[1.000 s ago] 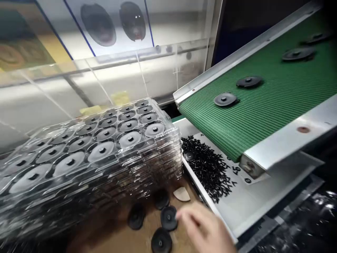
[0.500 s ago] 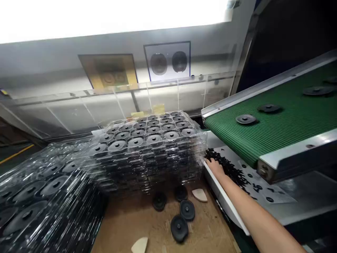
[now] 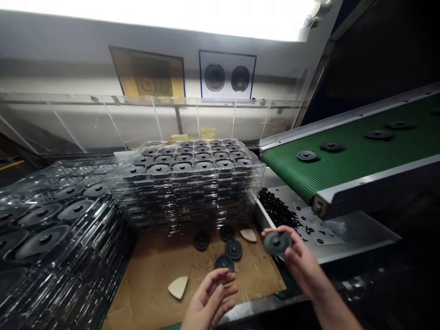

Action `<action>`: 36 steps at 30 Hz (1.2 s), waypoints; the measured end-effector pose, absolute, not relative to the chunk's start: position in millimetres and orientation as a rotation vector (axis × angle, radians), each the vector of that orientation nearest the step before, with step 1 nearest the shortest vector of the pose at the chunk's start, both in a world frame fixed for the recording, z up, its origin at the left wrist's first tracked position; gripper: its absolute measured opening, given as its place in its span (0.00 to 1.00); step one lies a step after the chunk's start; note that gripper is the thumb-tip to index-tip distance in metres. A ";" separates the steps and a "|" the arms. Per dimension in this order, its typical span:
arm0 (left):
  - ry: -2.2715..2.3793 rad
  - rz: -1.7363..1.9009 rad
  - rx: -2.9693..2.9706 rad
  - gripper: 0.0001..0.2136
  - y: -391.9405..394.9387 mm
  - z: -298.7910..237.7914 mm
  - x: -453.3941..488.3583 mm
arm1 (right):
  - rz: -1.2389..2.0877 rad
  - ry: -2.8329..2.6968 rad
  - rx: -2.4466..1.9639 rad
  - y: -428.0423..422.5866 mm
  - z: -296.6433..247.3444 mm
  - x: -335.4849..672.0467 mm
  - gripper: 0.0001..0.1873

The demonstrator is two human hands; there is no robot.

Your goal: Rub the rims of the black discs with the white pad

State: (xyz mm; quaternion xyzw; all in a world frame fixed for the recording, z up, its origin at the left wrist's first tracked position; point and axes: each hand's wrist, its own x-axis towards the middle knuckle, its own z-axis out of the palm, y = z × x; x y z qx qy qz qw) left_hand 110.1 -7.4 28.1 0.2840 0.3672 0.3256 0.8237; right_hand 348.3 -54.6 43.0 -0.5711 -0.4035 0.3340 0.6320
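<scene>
A dark grey round disc with a small centre knob [image 3: 277, 243] is in my right hand [image 3: 299, 256], the fingers gripping its rim. It is held above the edge of the small-parts tray. My left hand [image 3: 213, 293] is at the lower middle with its fingers spread and curved, and nothing shows in it. Just beyond its fingertips lies another disc [image 3: 223, 263] on the brown cardboard [image 3: 151, 279]. Several similar discs [image 3: 233, 250] lie close by, along with two pale wedge-shaped pieces [image 3: 178, 287].
Clear plastic trays [image 3: 192, 192] filled with discs are stacked at the back, and another stack [image 3: 103, 238] stands at the left. At the right, a green conveyor belt [image 3: 309, 176] carries several discs. Below it, small black parts [image 3: 278, 206] are heaped in a white-edged tray.
My right hand has come back from the heap of small black parts toward me and now holds a disc. My left hand has entered from below. Discs on the belt have shifted toward its near-left end.
</scene>
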 end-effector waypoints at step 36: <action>0.813 1.083 0.089 0.28 26.1 -6.1 -12.7 | 0.744 -1.920 -1.436 19.0 -73.3 153.3 0.13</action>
